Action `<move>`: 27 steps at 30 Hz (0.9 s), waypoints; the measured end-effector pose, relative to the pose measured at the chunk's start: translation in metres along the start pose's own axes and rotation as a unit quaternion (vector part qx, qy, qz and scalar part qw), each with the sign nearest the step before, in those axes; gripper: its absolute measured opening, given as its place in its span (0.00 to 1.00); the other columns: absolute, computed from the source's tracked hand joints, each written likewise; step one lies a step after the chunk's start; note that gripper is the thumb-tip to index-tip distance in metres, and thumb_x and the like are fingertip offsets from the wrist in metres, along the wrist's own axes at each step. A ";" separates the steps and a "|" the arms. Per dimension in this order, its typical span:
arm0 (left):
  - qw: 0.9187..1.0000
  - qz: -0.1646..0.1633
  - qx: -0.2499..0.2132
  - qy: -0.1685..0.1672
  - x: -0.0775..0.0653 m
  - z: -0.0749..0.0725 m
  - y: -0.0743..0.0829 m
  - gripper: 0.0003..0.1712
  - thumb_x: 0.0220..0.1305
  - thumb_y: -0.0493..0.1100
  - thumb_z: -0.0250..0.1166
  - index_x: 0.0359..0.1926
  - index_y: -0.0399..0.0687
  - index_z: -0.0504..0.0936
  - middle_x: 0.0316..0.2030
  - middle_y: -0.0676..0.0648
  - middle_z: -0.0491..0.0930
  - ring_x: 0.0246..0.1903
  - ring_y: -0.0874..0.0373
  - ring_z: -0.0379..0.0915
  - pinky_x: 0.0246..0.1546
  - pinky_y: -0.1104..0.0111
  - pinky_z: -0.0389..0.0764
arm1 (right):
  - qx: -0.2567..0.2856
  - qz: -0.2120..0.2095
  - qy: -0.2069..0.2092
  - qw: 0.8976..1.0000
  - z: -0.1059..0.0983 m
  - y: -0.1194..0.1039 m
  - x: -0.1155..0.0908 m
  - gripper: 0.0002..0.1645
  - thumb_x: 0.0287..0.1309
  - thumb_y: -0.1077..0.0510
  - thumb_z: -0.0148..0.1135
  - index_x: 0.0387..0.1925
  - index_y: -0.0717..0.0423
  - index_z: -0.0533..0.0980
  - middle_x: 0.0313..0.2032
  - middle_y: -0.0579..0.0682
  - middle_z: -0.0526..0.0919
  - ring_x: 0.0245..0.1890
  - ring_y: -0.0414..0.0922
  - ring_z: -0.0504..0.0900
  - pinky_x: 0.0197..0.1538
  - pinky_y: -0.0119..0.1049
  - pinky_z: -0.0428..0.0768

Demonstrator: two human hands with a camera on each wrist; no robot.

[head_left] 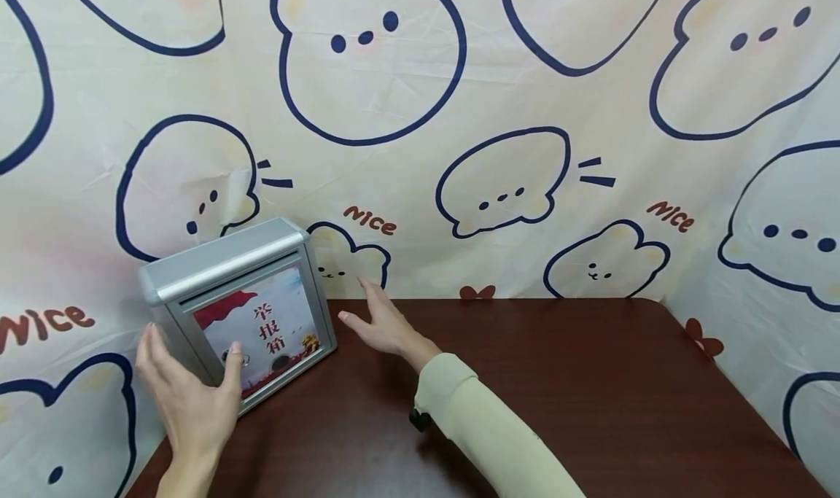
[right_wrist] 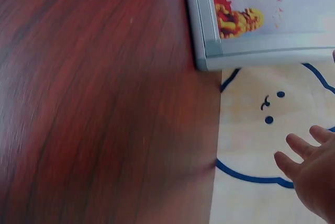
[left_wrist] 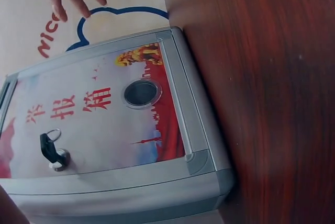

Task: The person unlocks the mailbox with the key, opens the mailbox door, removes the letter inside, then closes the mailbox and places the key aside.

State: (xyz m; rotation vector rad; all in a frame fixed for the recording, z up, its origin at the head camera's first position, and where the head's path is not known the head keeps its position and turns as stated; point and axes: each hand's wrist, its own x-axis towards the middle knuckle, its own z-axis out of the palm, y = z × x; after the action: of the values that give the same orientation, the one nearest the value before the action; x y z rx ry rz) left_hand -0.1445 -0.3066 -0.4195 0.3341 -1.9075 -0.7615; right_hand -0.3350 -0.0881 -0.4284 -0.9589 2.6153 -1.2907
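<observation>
The hands are apart, one on either side of the box [head_left: 246,312], and neither is clamped on anything: the left hand [head_left: 187,388] has its fingers extended along the box's left side and its thumb before the front panel, contact there impossible to confirm, while the right hand [head_left: 380,323] is spread beyond the right side, clear of it. The box stands on the far left part of the desk [head_left: 558,381], turned at an angle, close to the printed cloth [head_left: 367,82]. In my judgement, handling it well calls for a flat palm low on each side, even pressure from both, and a level base; the smooth metal frame may slip under fingertips alone. A black key [left_wrist: 49,150] with a ring [left_wrist: 54,134] projects from the front near the left thumb and could be knocked. A round dark opening [left_wrist: 141,93] sits low on the panel. The cloth leaves little room behind, and the desk's left edge is near. A pale sleeve [head_left: 499,425] covers the right forearm, with a small black object [head_left: 420,419] at its cuff, not identifiable.
</observation>
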 end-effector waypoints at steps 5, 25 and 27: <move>0.998 -0.065 -0.006 -0.027 0.000 0.002 0.000 0.57 0.65 0.44 0.69 0.82 0.51 0.40 0.80 0.45 0.41 0.77 0.41 0.45 0.76 0.41 0.50 | 0.051 -0.004 -0.012 0.999 0.019 -0.007 0.006 0.50 0.70 0.32 0.55 0.82 0.38 0.45 0.80 0.44 0.54 0.77 0.48 0.58 0.75 0.55 0.63; 0.983 -0.162 -0.049 -0.072 0.010 0.006 -0.011 0.49 0.74 0.49 0.57 0.83 0.61 0.35 0.80 0.42 0.46 0.76 0.39 0.47 0.75 0.38 0.49 | 0.128 0.001 -0.030 0.991 0.057 -0.029 0.019 0.48 0.74 0.35 0.52 0.83 0.44 0.43 0.80 0.44 0.54 0.77 0.43 0.57 0.76 0.50 0.62; 0.983 -0.164 -0.048 -0.073 0.010 0.007 -0.012 0.49 0.74 0.49 0.56 0.83 0.61 0.35 0.80 0.42 0.46 0.76 0.39 0.47 0.75 0.39 0.48 | 0.128 -0.004 -0.024 0.991 0.058 -0.030 0.020 0.47 0.74 0.37 0.52 0.82 0.44 0.45 0.78 0.45 0.58 0.75 0.42 0.61 0.75 0.47 0.64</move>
State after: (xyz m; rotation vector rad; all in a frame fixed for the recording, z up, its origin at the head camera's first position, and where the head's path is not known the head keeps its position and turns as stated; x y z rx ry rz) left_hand -0.1564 -0.3189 -0.4224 0.5531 -1.9682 -1.1195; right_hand -0.3170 -0.1529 -0.4397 -0.9432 2.3381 -1.5376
